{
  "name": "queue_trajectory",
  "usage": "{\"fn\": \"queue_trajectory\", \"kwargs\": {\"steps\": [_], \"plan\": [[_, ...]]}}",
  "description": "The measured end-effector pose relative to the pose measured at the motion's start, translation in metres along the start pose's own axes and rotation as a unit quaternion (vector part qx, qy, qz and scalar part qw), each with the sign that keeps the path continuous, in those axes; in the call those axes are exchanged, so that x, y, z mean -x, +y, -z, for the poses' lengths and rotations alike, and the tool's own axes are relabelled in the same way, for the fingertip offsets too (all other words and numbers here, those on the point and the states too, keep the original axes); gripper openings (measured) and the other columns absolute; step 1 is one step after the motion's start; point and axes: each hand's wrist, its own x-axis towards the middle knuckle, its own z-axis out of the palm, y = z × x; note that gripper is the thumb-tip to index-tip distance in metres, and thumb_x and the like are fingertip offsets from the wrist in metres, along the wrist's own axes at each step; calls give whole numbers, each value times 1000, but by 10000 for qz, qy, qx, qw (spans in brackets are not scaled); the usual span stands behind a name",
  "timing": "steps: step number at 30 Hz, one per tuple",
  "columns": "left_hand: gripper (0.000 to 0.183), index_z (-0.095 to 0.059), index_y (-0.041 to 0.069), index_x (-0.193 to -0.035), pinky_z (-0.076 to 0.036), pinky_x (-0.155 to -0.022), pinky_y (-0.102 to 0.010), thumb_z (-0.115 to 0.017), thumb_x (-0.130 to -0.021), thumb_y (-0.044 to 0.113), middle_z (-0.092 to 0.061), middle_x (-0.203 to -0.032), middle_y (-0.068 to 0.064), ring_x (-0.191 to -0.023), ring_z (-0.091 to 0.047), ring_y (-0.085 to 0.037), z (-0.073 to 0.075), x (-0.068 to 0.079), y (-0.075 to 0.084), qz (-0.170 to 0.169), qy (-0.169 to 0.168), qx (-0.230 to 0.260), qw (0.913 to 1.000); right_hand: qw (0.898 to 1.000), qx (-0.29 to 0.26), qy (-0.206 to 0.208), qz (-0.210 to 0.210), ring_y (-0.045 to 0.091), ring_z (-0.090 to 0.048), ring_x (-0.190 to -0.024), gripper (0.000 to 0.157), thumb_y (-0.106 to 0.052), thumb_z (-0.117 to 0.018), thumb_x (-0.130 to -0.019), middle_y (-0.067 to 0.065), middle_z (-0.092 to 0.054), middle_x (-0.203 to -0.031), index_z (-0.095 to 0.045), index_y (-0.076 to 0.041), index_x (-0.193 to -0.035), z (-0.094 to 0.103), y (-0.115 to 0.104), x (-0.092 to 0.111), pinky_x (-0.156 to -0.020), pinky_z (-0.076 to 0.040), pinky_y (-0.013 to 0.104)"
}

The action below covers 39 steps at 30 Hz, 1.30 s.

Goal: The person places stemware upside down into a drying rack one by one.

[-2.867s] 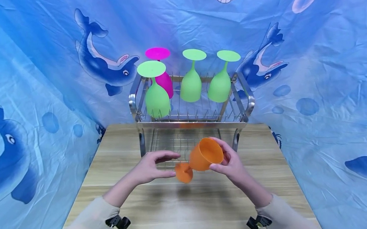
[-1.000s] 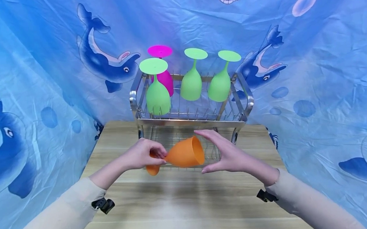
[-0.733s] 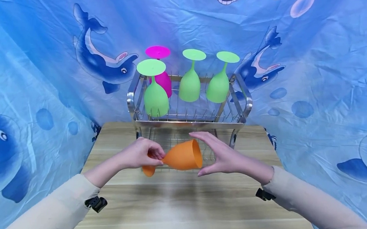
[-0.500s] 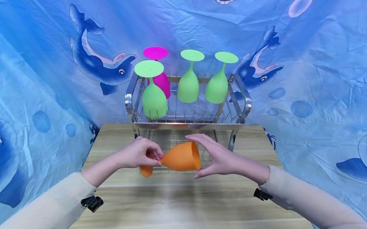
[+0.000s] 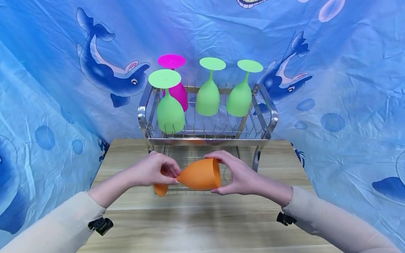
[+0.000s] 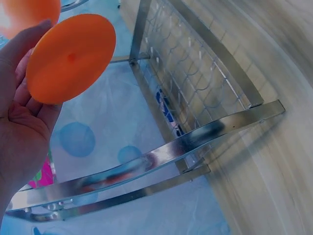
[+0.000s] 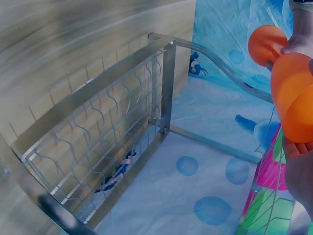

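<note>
An orange plastic goblet [image 5: 199, 175] lies sideways in the air in front of the rack, its mouth facing right. My left hand [image 5: 155, 169] pinches its stem between thumb and fingers, and the round foot shows below that hand. In the left wrist view the foot [image 6: 73, 58] faces the camera beside the palm. My right hand [image 5: 242, 175] grips the bowl near the rim, thumb below and fingers above. The right wrist view has the goblet's bowl [image 7: 288, 83] at its right edge, fingertips against it.
Behind stands a two-tier metal dish rack [image 5: 208, 141] on a wooden table [image 5: 199, 223]. Upside down on its upper tier are a magenta goblet [image 5: 179, 95] and light green goblets, at left [image 5: 170, 112], middle [image 5: 208, 98] and right [image 5: 239, 99]. Blue dolphin-print cloth [image 5: 199, 22] surrounds the table.
Earlier my right hand held the bowl; then my left hand took the stem and the right spread apart beside the rim. Now the right fingers have closed in onto the bowl.
</note>
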Motion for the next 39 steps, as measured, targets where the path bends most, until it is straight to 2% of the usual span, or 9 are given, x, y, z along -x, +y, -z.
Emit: {"fn": "queue_trajectory", "kwargs": {"steps": [4,8,13,18,24,28,30,34,39], "plan": [[34,-80,17,-117,-64,-91,-39,-92,-87,28,-79,-109,10,-100,-74,-10,10,9,4,-10,430,-51,9991,9965,-756,141,-321,21,-58,-135,92,-21,-99,-77,-1,-56,-150,-50,-14,-154,-3,4,8,-112,-53,43],[40,-79,17,-122,-62,-93,-33,-93,-85,23,-79,-115,7,-105,-74,-11,26,22,10,-5,988,189,9949,9826,-1727,337,-602,24,-57,-138,90,-15,-97,-80,5,-54,-153,-48,-13,-155,-6,8,17,-115,-50,36],[44,-77,13,-129,-58,-96,-22,-91,-87,15,-78,-123,0,-111,-73,-9,39,40,11,-51,1467,466,9881,9649,-2446,680,-675,26,-59,-135,86,-11,-92,-85,9,-53,-154,-45,-11,-157,-12,12,25,-114,-50,30],[50,-72,8,-136,-56,-98,-18,-88,-88,8,-76,-130,-6,-118,-71,-10,38,61,3,-59,1813,656,9812,9500,-2882,996,-667,24,-62,-130,83,-8,-88,-89,15,-55,-150,-42,-7,-158,-18,15,29,-112,-51,28],[52,-67,-2,-138,-56,-99,-20,-83,-89,-4,-74,-133,-6,-120,-70,-7,22,82,-19,-97,2154,1256,9684,9135,-3776,1332,-720,22,-62,-129,81,-4,-84,-91,17,-52,-146,-39,-4,-159,-25,14,33,-108,-54,31],[55,-61,-10,-140,-58,-99,-24,-78,-88,-13,-73,-135,-1,-122,-69,-8,-6,84,-32,-333,2291,1911,9539,8959,-4209,1306,-568,23,-62,-129,80,-3,-82,-93,16,-52,-144,-38,-5,-159,-31,10,31,-108,-55,33],[57,-58,-12,-142,-57,-101,-26,-76,-88,-16,-72,-137,-1,-123,-69,-10,-22,79,-35,-516,2346,2323,9425,8896,-4368,1241,-495,24,-62,-129,79,-4,-82,-94,15,-52,-144,-37,-6,-159,-34,7,29,-108,-56,34],[59,-57,-10,-144,-54,-108,-31,-75,-88,-17,-70,-139,-5,-128,-68,-15,-50,60,-35,-1019,2456,3152,9110,8720,-4725,1198,-441,21,-62,-127,76,-4,-80,-95,11,-54,-143,-39,-8,-158,-43,2,24,-107,-56,33],[60,-56,-5,-147,-48,-116,-37,-80,-92,-5,-66,-146,-10,-135,-63,-20,-68,29,-18,-1559,2409,3939,8732,8435,-5241,1123,-354,18,-62,-122,65,-3,-75,-96,8,-58,-138,-42,-8,-152,-55,-3,18,-107,-57,32]]}}
